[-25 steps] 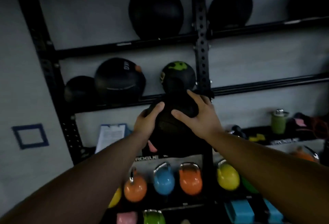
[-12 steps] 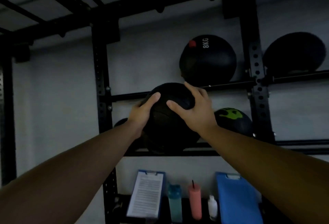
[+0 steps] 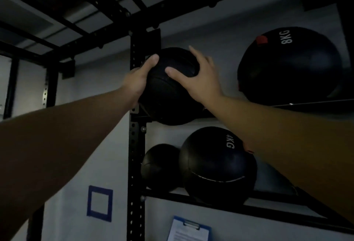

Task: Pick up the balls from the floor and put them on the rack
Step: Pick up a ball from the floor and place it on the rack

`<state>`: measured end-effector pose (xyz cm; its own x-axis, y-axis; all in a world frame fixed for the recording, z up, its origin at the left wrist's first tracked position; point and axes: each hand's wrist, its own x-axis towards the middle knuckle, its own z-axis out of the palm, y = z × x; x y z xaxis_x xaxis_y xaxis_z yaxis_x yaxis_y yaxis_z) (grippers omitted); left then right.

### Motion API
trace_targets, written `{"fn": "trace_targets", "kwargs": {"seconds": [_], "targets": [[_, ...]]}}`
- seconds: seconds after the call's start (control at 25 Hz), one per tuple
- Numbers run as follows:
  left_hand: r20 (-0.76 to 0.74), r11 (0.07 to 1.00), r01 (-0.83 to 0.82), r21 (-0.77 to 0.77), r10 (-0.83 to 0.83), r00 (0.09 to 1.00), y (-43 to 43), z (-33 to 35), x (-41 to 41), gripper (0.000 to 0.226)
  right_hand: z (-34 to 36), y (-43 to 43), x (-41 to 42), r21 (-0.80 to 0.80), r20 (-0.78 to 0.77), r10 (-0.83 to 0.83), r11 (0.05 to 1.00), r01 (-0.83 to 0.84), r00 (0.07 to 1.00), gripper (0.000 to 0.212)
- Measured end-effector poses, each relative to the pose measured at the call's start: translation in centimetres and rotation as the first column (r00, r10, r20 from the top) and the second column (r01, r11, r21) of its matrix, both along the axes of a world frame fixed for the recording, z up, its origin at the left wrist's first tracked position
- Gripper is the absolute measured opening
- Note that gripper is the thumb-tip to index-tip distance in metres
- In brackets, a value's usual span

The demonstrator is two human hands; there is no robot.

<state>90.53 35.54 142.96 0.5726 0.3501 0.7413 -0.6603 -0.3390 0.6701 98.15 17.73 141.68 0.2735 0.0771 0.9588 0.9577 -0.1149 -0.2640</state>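
A black medicine ball sits at the left end of the upper shelf of the black rack, against the upright post. My left hand grips its left side, thumb over the top. My right hand presses on its right side with fingers spread. The ball's bottom hangs slightly below the shelf rail.
A large 8KG ball rests to the right on the same shelf. On the shelf below sit a 4KG ball and a smaller black ball. A blue clipboard stands lower down. A blue tape square marks the wall.
Both hands have lifted the ball from in front of the middle shelf up to the upper shelf's left end. My view has tilted upward.
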Motion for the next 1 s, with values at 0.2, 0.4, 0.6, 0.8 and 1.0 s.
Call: {"fn": "trace_targets", "kwargs": {"seconds": [0.2, 0.4, 0.6, 0.8, 1.0], "targets": [[0.048, 1.000, -0.025, -0.009, 0.025, 0.999, 9.1, 3.5, 9.3, 0.062, 2.5, 9.4, 9.5, 0.082, 0.007, 0.011, 0.997, -0.012, 1.000, 0.119], [-0.038, 0.999, -0.033, 0.012, 0.033, 0.999, 18.2, 5.3, 21.2, 0.110, 3.9, 17.5, 20.4, 0.104, 0.020, -0.016, 0.994, 0.014, 1.000, 0.104], [0.343, 0.980, -0.192, 0.050, 0.163, 0.925, 24.8, 3.7, 27.8, 0.086, 7.1, 25.2, 25.3, 0.115, 0.166, -0.226, 0.971, 0.209, 0.960, 0.077], [0.515, 0.631, -0.590, 0.504, 0.328, 0.792, 26.9, 3.8, 29.0, 0.121, 12.8, 29.1, 26.4, 0.083, 0.210, -0.470, 0.882, 0.463, 0.857, 0.049], [0.299, 0.644, -0.436, 0.629, 0.318, 0.900, 27.5, 7.8, 31.0, 0.094, 11.2, 29.0, 29.2, -0.111, 0.198, -0.467, 0.863, 0.493, 0.862, 0.044]]}}
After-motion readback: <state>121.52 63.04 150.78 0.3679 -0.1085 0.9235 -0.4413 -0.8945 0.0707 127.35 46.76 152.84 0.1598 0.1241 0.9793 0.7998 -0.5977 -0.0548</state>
